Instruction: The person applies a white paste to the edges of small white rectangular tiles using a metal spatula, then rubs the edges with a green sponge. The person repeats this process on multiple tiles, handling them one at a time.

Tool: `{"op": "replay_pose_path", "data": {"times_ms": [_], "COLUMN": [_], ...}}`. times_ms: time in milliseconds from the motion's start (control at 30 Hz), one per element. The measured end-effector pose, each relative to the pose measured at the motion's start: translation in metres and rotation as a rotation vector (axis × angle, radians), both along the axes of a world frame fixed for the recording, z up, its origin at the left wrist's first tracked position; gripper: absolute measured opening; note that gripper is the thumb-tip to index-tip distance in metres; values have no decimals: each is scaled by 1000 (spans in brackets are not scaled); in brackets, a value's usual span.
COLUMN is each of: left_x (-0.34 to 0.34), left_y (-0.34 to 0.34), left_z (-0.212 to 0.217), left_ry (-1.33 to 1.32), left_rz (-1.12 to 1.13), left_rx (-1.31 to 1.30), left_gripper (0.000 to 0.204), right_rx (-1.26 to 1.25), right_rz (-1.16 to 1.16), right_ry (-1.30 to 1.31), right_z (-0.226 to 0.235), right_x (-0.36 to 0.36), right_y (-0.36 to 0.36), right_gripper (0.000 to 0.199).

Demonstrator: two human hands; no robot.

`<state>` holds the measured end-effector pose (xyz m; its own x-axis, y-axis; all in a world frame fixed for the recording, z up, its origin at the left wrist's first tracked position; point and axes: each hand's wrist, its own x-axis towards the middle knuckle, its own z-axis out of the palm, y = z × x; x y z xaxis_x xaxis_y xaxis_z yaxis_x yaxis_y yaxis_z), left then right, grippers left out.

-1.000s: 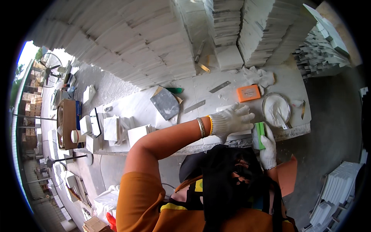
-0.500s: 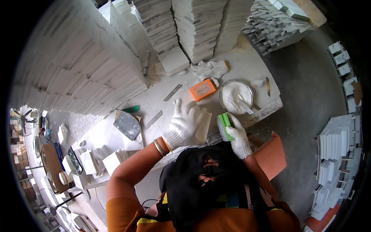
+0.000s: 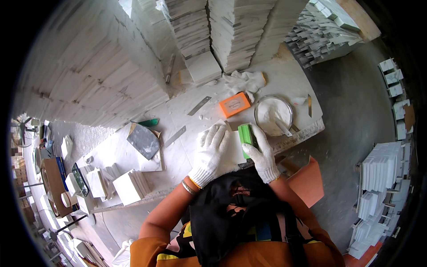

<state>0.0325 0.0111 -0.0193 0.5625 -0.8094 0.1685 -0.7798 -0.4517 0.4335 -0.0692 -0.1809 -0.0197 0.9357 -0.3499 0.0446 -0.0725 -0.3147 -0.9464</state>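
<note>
Two white-gloved hands at work on a pale stone counter (image 3: pixel 299 80), seen from above. The green block (image 3: pixel 246 134) stands at the right edge of a white slab (image 3: pixel 235 149), near the counter's front edge; whether it bears on the slab cannot be told. The right hand (image 3: pixel 261 153) has its grip closed on the block, thumb at the near end and fingers along the right side. The left hand (image 3: pixel 212 149) lies palm down over the slab's left part, its grip spread flat and wrapped around nothing. The block is judged light and fairly stiff, best held by its long sides; the slab — probably rigid, heavier and brittle at the corners — is better steadied by its broad face, though dust may make it slippery. Obstacles: the metal bowl (image 3: pixel 292 119) of white paste sits just beyond the right fingertips, a spatula (image 3: pixel 283 128) leaning over its near rim. The orange box (image 3: pixel 234 104) lies behind the block, with a crumpled glove (image 3: pixel 244 81) farther back. Two metal strips (image 3: pixel 199 106) and a dark grey sheet (image 3: pixel 143 141) lie leftward; tall tile stacks (image 3: pixel 89 66) close off the far side.
</note>
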Motion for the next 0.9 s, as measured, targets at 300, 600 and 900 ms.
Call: {"op": "replay_pose_path", "data": {"times_ms": [300, 600, 900], "left_x": [-1, 0, 1], "left_y": [0, -1, 0], "left_z": [-2, 2, 1], "left_ry": [34, 56, 50], "left_rz": [34, 34, 27], "left_rx": [-150, -134, -180], "left_gripper": [106, 106, 107], "right_rx": [81, 16, 10], "right_rz": [-26, -19, -33], "right_ry": [58, 135, 84], "right_z": [0, -7, -20], "right_x": [9, 15, 19], "right_y": [3, -10, -11], "right_gripper": [64, 66, 62]}}
